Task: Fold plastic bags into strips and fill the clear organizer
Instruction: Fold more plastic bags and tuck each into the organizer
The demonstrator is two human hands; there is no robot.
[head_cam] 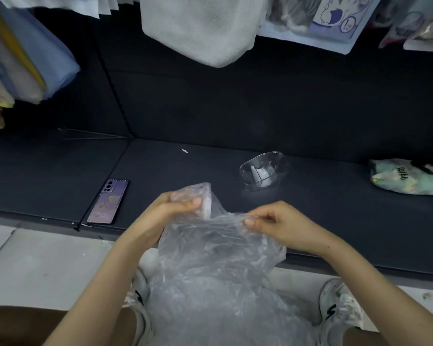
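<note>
A crumpled clear plastic bag (218, 248) hangs between both hands over the front edge of the dark shelf (210, 166). My left hand (165, 211) grips the bag's upper left corner, bunched and folded thick there. At the top right edge my right hand (275, 221) pinches the film between thumb and fingers. The clear organizer (263, 172) stands on the shelf beyond my hands, slightly to the right, with a few pale folded strips inside.
A phone (109, 202) in a purple case lies face down on the shelf at the left. A soft printed bundle (408, 178) lies at the far right. Packaged goods (200, 28) hang above the shelf. My shoes (340, 305) stand on the pale floor below.
</note>
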